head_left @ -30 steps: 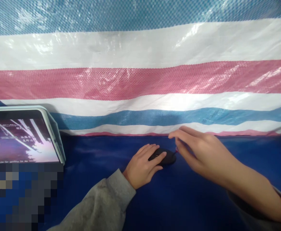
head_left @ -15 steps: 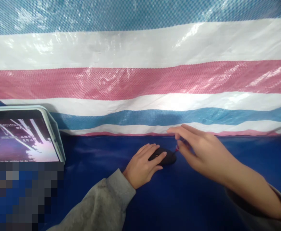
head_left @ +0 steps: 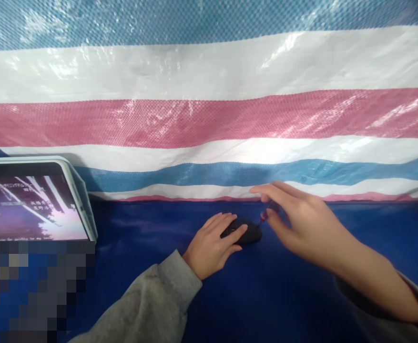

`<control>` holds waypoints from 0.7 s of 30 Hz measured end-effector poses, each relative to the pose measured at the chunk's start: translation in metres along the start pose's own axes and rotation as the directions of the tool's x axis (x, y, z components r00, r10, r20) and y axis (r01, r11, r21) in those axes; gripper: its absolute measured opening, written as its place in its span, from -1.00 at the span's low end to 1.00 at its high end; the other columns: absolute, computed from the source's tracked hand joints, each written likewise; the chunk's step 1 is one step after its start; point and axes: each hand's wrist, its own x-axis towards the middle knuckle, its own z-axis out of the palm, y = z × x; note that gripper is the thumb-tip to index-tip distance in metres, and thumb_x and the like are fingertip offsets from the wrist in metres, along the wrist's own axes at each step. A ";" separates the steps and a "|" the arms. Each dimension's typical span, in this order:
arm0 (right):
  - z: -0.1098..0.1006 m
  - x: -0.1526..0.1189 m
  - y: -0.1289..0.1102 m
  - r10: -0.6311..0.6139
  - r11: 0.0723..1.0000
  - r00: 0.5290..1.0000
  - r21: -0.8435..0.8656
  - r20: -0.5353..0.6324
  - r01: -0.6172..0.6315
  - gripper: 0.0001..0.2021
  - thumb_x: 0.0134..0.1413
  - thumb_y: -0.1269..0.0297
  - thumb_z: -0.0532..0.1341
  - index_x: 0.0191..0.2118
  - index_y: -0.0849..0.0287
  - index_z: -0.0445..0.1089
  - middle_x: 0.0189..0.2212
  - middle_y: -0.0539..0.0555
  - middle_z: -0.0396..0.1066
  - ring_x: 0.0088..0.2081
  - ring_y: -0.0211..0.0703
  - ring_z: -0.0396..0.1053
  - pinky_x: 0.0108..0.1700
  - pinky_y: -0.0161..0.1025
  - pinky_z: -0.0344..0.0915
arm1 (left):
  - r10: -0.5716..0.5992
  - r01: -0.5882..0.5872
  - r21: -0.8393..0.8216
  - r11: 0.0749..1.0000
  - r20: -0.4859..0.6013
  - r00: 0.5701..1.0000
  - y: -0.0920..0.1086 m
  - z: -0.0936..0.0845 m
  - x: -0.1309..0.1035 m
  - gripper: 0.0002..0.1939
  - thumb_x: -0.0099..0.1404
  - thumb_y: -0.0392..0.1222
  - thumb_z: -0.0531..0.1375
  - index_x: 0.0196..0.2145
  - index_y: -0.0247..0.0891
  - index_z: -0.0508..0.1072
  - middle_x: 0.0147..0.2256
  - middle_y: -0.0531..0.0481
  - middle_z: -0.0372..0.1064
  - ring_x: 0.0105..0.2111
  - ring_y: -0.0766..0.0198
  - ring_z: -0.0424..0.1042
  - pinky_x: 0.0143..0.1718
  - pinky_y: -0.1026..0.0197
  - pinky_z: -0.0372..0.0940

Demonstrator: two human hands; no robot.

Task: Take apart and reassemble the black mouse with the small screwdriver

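Observation:
A black computer mouse (head_left: 253, 233) lies on the dark blue surface, partly covered by my left hand (head_left: 214, 245). The fingers of that hand wrap over one end and side of the mouse. To its right, my right hand (head_left: 296, 214) is closed in a pinch around a small screwdriver (head_left: 264, 215) with a reddish-purple, see-through handle. The thin shaft slants down to the right end of the mouse. Whether the tip sits in a screw is too small to make out. Part of the handle is hidden behind my right fingers.
On the left stands a tablet (head_left: 33, 205) in a pale case, its screen lit with a purple picture and text. Below it a patch is pixelated. Behind the dark blue surface (head_left: 140, 295) rises a striped plastic sheet (head_left: 194, 119) in blue, white and red.
My right hand has shifted slightly, its fingers now a little higher, and more of the screwdriver's handle shows. My left hand and the mouse have stayed in place.

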 end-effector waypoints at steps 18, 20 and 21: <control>-0.005 0.001 0.000 0.008 0.994 1.000 0.112 -0.005 -0.007 -0.72 0.16 0.41 0.03 -0.04 0.14 0.36 -0.25 0.10 0.45 -0.33 -0.13 0.43 -0.29 -0.21 0.32 | -0.008 0.008 -0.006 1.000 0.001 1.000 0.001 -0.002 0.001 -0.58 0.41 -0.14 0.08 0.20 -0.17 0.25 0.18 -0.21 0.19 0.19 0.03 0.21 0.21 -0.16 0.15; -0.008 0.001 -0.001 0.022 0.990 1.000 0.137 -0.020 -0.019 -0.73 0.16 0.40 0.05 -0.05 0.13 0.37 -0.29 0.08 0.45 -0.37 -0.16 0.43 -0.32 -0.23 0.32 | -0.010 0.010 -0.010 1.000 0.001 1.000 0.001 -0.002 0.001 -0.58 0.41 -0.14 0.08 0.20 -0.17 0.25 0.18 -0.22 0.19 0.19 0.03 0.21 0.21 -0.16 0.14; -0.010 0.000 -0.001 0.036 0.987 0.999 0.159 -0.030 -0.031 -0.73 0.16 0.39 0.07 -0.05 0.13 0.37 -0.31 0.06 0.45 -0.40 -0.18 0.42 -0.34 -0.24 0.32 | -0.009 0.009 -0.014 1.000 0.005 1.000 0.001 -0.002 0.000 -0.58 0.41 -0.15 0.08 0.20 -0.17 0.25 0.18 -0.22 0.19 0.19 0.03 0.20 0.21 -0.16 0.14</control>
